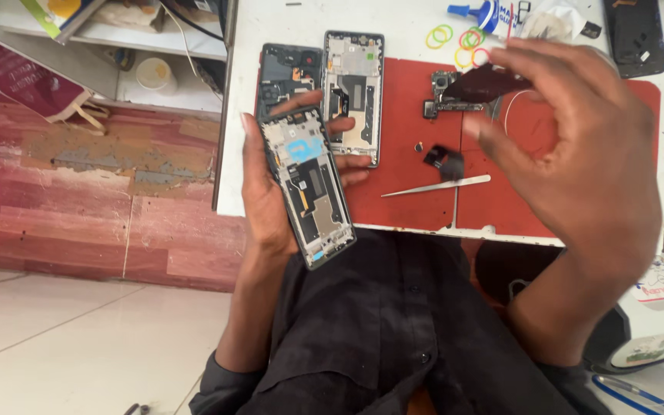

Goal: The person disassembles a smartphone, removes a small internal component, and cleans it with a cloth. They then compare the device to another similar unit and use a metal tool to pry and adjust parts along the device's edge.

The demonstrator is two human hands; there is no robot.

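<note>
My left hand (267,196) grips an opened phone frame (309,188), its bare inside facing up, held over the table's front edge. My right hand (574,146) is raised above the red mat (409,100) with a small dark flat part (486,81) pinched between thumb and fingers. Two more opened phone frames lie on the mat: a silver one (353,96) and a dark one (288,73) to its left. A small circuit board (443,96) and a small black piece (444,160) lie on the mat near metal tweezers (436,186).
Coloured rubber bands (459,38) and a blue-and-white bottle (486,14) lie at the back of the white table (240,154). A dark phone back cover (635,37) rests at the far right. Shelves with clutter stand to the left above a tiled floor.
</note>
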